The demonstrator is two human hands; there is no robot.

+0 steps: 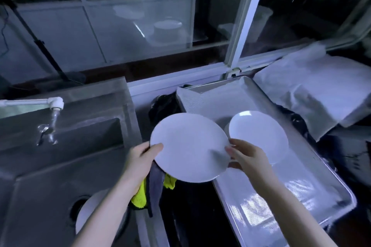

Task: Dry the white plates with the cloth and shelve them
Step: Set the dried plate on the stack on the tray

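A white plate (190,146) is held in the air between the sink and the metal tray. My left hand (143,158) grips its left rim, thumb on top, with a yellow and grey cloth (153,184) hanging under the hand and plate. My right hand (246,156) pinches the plate's right rim. A second white plate (261,132) lies on the metal tray (291,182) just behind my right hand. A third white plate (88,208) sits in the sink, partly hidden by my left forearm.
A steel sink (50,166) with a white tap (54,106) fills the left. White cloth (321,90) covers something at the right. Behind the glass of a window (140,26), a stack of white plates (166,30) shows faintly. A dark gap lies between sink and tray.
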